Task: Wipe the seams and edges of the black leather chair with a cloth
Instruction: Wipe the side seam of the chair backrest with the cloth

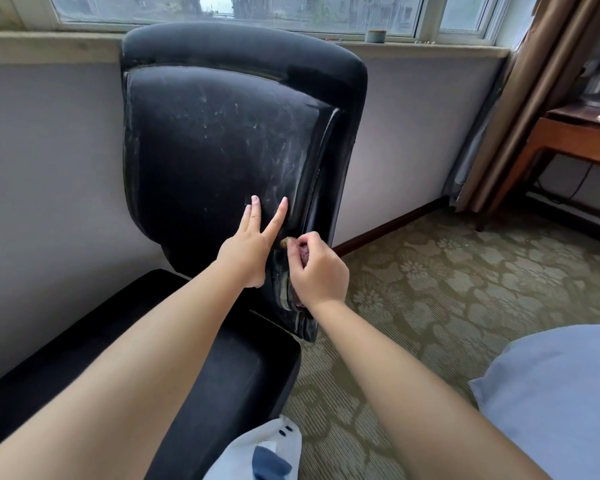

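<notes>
The black leather chair (222, 140) is sitting by the window wall. Your right hand (317, 271) is pinching a bunched cloth (300, 249) against its right seam, while your left hand (248, 251) is bracing the backrest, two fingers straight.

Soft daylight comes from the wide dirty-paned window (236, 8) up top. Streaky glare on the black leather chair back (222, 133). Shadows weak. Wide-angle bending at edges; lower corners slightly soft.
</notes>
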